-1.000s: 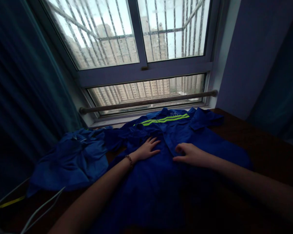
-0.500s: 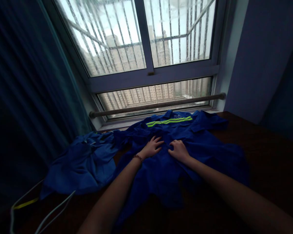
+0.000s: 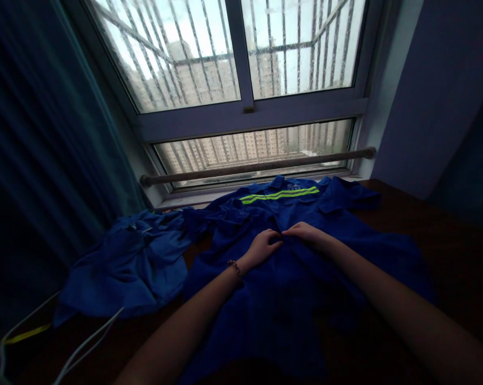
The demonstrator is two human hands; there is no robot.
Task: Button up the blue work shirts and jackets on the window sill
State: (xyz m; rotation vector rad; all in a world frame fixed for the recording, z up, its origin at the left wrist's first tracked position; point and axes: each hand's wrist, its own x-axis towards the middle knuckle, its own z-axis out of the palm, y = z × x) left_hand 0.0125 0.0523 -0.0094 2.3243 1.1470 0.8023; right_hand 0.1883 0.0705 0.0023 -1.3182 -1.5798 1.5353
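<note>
A dark blue work jacket (image 3: 241, 299) with bright yellow-green stripes across its far part lies spread in front of me. Near its middle, my left hand (image 3: 264, 247) has its fingers bent and pressed to the cloth along the front edge. Fingertips of my right hand (image 3: 305, 233) pinch the same edge from the other side, almost touching the left fingertips. What exactly lies between the fingers is too dark and small to make out beyond the cloth. The jacket's lower part fades into shadow.
A lighter blue garment (image 3: 124, 272) lies crumpled to the left, with white cords (image 3: 91, 339) and a yellow strip (image 3: 28, 334) near it. Beyond the dark wooden surface (image 3: 461, 256) are a rail (image 3: 261, 167) and a barred window. A blue curtain (image 3: 64, 139) hangs at left.
My hands have come together from slightly apart. The left fingers, spread before, have closed in, and the right hand now pinches the jacket's edge. The near cloth looks spread wider.
</note>
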